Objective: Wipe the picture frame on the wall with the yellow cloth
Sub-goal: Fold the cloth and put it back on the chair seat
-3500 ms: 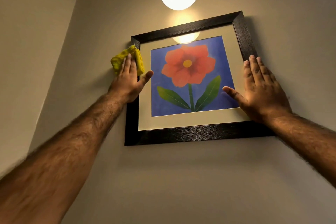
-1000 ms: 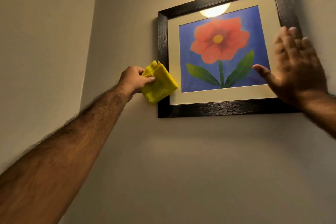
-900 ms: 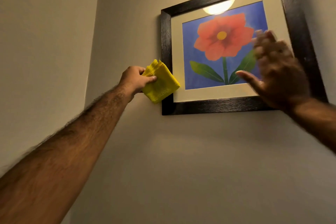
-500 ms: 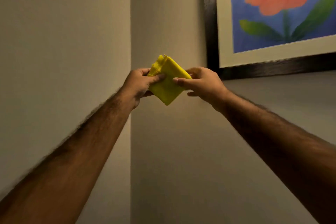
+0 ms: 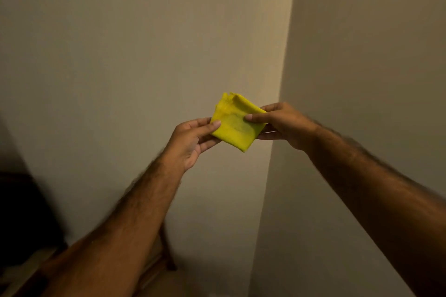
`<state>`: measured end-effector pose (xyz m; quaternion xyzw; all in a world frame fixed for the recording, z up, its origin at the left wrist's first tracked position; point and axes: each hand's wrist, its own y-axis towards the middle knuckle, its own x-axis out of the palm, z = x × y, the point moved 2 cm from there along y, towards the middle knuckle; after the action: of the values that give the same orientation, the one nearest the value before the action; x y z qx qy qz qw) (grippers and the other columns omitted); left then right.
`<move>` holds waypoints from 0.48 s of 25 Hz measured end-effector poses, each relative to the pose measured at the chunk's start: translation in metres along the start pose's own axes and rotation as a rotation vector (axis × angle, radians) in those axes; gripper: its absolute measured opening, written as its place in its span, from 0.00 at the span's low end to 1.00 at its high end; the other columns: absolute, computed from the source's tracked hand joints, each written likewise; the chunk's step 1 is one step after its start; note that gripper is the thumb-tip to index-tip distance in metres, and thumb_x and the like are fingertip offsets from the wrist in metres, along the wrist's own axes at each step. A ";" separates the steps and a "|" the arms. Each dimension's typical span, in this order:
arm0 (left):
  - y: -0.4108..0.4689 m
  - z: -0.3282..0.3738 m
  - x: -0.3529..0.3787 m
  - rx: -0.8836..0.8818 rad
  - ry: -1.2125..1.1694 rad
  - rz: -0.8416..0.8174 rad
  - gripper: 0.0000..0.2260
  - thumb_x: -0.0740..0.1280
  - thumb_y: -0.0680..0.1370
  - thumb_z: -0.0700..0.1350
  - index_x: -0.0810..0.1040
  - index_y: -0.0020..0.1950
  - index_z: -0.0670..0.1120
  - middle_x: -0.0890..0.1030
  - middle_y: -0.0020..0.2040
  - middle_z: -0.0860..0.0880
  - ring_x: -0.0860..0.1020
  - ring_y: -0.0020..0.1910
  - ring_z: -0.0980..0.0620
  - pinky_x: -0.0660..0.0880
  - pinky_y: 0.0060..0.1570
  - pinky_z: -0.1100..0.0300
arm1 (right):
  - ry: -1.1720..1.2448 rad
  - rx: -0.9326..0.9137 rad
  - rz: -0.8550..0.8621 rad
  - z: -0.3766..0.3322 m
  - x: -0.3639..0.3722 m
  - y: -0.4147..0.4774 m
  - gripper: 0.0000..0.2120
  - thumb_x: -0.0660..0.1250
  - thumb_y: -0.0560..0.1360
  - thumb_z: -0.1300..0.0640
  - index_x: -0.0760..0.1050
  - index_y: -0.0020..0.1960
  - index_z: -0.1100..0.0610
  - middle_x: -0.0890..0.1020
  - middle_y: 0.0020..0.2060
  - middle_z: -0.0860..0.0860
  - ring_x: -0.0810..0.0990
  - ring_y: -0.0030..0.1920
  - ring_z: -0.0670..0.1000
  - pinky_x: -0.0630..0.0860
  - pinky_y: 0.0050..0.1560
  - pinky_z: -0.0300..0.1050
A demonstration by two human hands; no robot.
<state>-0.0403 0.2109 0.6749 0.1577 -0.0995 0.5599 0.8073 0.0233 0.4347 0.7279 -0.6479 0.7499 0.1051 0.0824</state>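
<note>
Two hands now share the folded yellow cloth [image 5: 235,125], where a second ago only the left hand [image 5: 193,142] held it against the lower left corner of the picture frame while the right rested on the frame's other side. The frame has dropped out of view altogether; it hangs somewhere above and to the right, on the wall past the corner [image 5: 277,128]. The left thumb and fingers pinch the cloth's left edge, and the right hand [image 5: 284,125] pinches the right edge with its thumb on top and its fingers underneath. A darker smudge shows on the cloth's upward face. My reading is that wiping has paused so the cloth can be checked or refolded to a cleaner side, though it may equally mean the wiping is finished; the view cannot settle which.

The cloth hangs in open air, clear of both walls, with a loose corner pointing down and layered edges fanning at the top. There is free room all round the hands. Dark wooden furniture [image 5: 29,224] stands low on the left, well apart from the arms.
</note>
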 end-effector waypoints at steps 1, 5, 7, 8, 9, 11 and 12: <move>-0.009 -0.022 -0.026 -0.026 0.006 0.049 0.06 0.74 0.74 0.36 0.84 0.50 0.40 0.89 0.45 0.43 0.88 0.45 0.48 0.84 0.41 0.57 | 0.001 0.047 -0.040 0.024 0.022 0.006 0.21 0.80 0.68 0.53 0.84 0.58 0.61 0.87 0.55 0.59 0.88 0.54 0.57 0.85 0.48 0.46; -0.047 -0.104 -0.122 -0.155 0.066 0.202 0.03 0.74 0.74 0.36 0.85 0.46 0.43 0.89 0.42 0.45 0.88 0.43 0.50 0.84 0.39 0.58 | -0.021 0.206 -0.183 0.117 0.103 0.020 0.12 0.81 0.67 0.53 0.86 0.47 0.58 0.88 0.42 0.54 0.87 0.44 0.52 0.84 0.44 0.43; -0.063 -0.136 -0.158 -0.216 0.107 0.243 0.04 0.74 0.74 0.36 0.84 0.46 0.43 0.89 0.40 0.48 0.88 0.41 0.52 0.83 0.38 0.60 | -0.013 0.277 -0.243 0.160 0.139 0.026 0.09 0.81 0.67 0.55 0.85 0.45 0.56 0.87 0.39 0.52 0.85 0.42 0.50 0.84 0.44 0.43; -0.069 -0.151 -0.175 -0.241 0.126 0.270 0.04 0.74 0.74 0.36 0.84 0.46 0.43 0.89 0.39 0.49 0.87 0.40 0.53 0.83 0.37 0.60 | -0.013 0.311 -0.273 0.181 0.157 0.029 0.09 0.81 0.68 0.55 0.85 0.45 0.56 0.86 0.40 0.52 0.85 0.42 0.50 0.84 0.45 0.43; -0.076 -0.169 -0.196 -0.271 0.148 0.306 0.04 0.74 0.74 0.36 0.84 0.47 0.43 0.89 0.39 0.49 0.87 0.39 0.54 0.83 0.36 0.61 | -0.017 0.352 -0.309 0.207 0.179 0.033 0.09 0.80 0.68 0.56 0.85 0.46 0.57 0.86 0.40 0.52 0.85 0.43 0.50 0.84 0.46 0.44; -0.088 -0.207 -0.233 -0.343 0.200 0.365 0.06 0.75 0.74 0.36 0.83 0.49 0.42 0.88 0.39 0.49 0.86 0.38 0.54 0.82 0.35 0.62 | -0.015 0.436 -0.371 0.261 0.216 0.036 0.08 0.79 0.69 0.58 0.85 0.47 0.58 0.86 0.39 0.52 0.84 0.42 0.49 0.84 0.47 0.43; -0.093 -0.230 -0.252 -0.390 0.223 0.387 0.07 0.75 0.74 0.36 0.83 0.51 0.40 0.87 0.41 0.47 0.86 0.37 0.55 0.82 0.35 0.62 | -0.008 0.481 -0.401 0.292 0.234 0.036 0.07 0.78 0.70 0.60 0.85 0.47 0.59 0.86 0.37 0.51 0.84 0.40 0.48 0.85 0.46 0.41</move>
<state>-0.0456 0.0446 0.3626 -0.0847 -0.1440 0.6876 0.7066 -0.0506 0.2935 0.3877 -0.7443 0.6102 -0.0913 0.2554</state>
